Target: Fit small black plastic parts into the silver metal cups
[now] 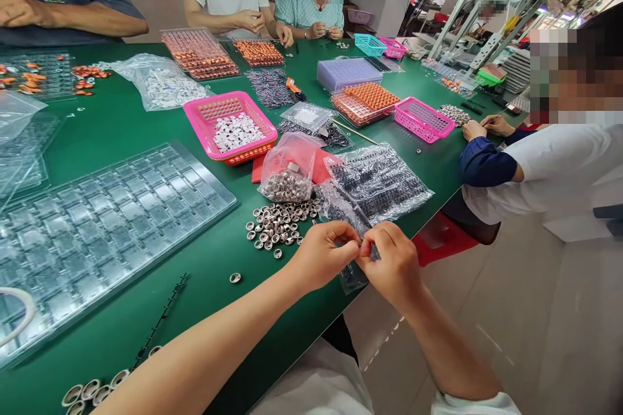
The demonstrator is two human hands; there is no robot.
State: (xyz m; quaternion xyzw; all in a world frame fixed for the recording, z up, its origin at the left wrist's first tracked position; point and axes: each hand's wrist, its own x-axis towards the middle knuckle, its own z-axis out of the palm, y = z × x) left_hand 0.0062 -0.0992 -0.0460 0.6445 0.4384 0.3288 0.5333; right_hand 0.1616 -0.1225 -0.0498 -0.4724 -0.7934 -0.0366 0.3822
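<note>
My left hand (331,251) and my right hand (392,258) meet at the table's near edge, fingertips pinched together. A tiny part sits between them, too small and covered to name. Just behind them lies a clear plastic bag of black parts (379,185). Left of my hands is a loose pile of silver metal rings (275,227), with a clear bag of the same rings (287,185) behind it. One single ring (235,277) lies apart on the green table. Under my left forearm are more rings (91,390) and a thin black toothed strip (163,318).
A clear compartment tray (117,220) covers the left side. Pink baskets (195,110) (423,130), a bag of white parts (168,87) and trays of orange parts (370,96) stand farther back. Co-workers sit across the table and at right, near a red stool (442,240).
</note>
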